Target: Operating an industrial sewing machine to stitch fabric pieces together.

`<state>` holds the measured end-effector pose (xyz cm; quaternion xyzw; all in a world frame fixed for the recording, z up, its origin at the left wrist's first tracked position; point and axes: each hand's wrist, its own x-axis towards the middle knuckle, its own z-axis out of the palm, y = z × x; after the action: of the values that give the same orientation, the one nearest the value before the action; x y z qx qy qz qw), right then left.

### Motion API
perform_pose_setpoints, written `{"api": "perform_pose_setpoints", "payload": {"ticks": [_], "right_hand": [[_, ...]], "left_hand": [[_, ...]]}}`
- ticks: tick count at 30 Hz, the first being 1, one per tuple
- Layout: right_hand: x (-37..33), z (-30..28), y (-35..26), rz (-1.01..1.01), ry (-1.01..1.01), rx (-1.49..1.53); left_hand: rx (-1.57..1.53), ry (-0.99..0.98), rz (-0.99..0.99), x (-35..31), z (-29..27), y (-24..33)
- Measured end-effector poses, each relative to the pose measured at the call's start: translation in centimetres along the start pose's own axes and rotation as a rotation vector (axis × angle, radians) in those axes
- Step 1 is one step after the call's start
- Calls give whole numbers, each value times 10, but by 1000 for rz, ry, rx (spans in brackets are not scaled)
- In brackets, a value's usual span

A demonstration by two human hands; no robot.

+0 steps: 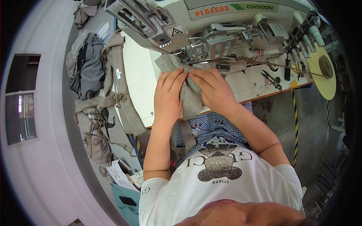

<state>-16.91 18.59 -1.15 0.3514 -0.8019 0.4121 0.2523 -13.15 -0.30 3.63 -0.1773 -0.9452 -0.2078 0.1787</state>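
Fingers (174, 80) of two hands hold a gray cloth (192, 96) by a big sewing machine (233, 19)

The gray cloth lies at the front of a white table (136, 64), close under the machine. Its top end is next to the small metal parts, and its bottom end hangs down past the table's edge. It is too small to tell if the needle is in it.

The left hand (167, 94) is on the left side of the cloth. Its fingers bend over it and hold on. The right hand (218, 88) grips the right side the same way. The fingertips of both hands are close together in the middle. The thumbs are mostly hidden.

To the right, a thin brown strip (290, 67) goes from the machine to a round yellow disc (315, 79). Small black snips (271, 80) lie on the table near there.

To the left, a long brownish band (130, 103) hangs over the table's side. Past it is a pile of gray clothes (92, 62). Lower down, a dark flat thing (128, 200) sits on blue-green cloth (118, 193). The person wears a white shirt (173, 192) with a bear on it.
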Motion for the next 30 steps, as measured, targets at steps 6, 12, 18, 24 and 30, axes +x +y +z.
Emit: {"api": "perform_pose_setpoints", "payload": {"ticks": [6,12,18,24,30], "right_hand": [[2,-1,0,-18,17,-44],[1,-1,0,-10,-2,4],[1,-1,1,-16,-6,1],[1,-2,1,-17,-7,-17],[3,-1,0,-20,-7,-1]], "left_hand": [[6,3,-2,3,-1,-1],[16,7,-13,5,-1,-3],[34,7,-21,8,-1,-4],[70,37,-3,7,3,-7],[75,263,15,-7,23,-12]]}}
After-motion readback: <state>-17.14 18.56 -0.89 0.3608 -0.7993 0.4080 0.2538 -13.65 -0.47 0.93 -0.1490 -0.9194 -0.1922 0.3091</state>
